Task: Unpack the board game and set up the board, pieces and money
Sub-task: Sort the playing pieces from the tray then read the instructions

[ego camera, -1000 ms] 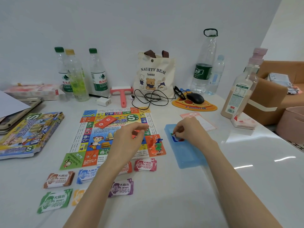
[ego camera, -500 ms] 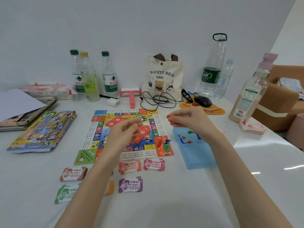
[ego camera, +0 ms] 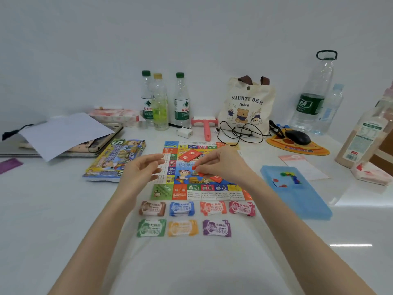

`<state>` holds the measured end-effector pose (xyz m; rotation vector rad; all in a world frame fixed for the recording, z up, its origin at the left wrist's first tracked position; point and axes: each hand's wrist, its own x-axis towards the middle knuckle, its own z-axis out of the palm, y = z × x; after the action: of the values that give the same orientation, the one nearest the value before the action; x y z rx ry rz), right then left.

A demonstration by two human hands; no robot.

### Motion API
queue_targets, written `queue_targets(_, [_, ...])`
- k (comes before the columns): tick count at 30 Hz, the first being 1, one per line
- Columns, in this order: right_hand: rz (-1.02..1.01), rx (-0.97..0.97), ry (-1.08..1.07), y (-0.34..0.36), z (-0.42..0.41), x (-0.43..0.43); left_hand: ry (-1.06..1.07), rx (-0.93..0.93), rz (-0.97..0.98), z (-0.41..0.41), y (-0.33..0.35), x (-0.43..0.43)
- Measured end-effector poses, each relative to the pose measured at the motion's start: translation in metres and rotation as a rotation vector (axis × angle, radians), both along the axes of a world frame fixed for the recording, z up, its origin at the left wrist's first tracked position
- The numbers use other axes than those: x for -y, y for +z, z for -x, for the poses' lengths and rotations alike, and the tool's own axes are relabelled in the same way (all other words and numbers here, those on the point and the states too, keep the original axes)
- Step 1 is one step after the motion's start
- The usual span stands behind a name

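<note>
Hovering over the middle of the board, the right hand pinches a small red piece between thumb and fingertips. Left hand, fingers loosely apart and holding nothing, hangs above the board's 9 o'clock edge. Seven money stacks lie at 6 o'clock and a blue tray of pieces at 3 o'clock, all on the tabletop.
</note>
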<state>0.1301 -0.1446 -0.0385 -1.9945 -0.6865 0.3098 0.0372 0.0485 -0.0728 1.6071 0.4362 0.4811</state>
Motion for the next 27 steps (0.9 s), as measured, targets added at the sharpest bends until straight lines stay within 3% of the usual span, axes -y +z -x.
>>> queue_targets(9, [0.17,0.159,0.125,-0.026,0.008,-0.075,0.072,-0.019,-0.145,0.018,-0.019,-0.049])
queue_targets(27, [0.188,0.183,0.182,-0.05,0.019,-0.141,0.123,-0.003,-0.22,0.021,-0.036,-0.078])
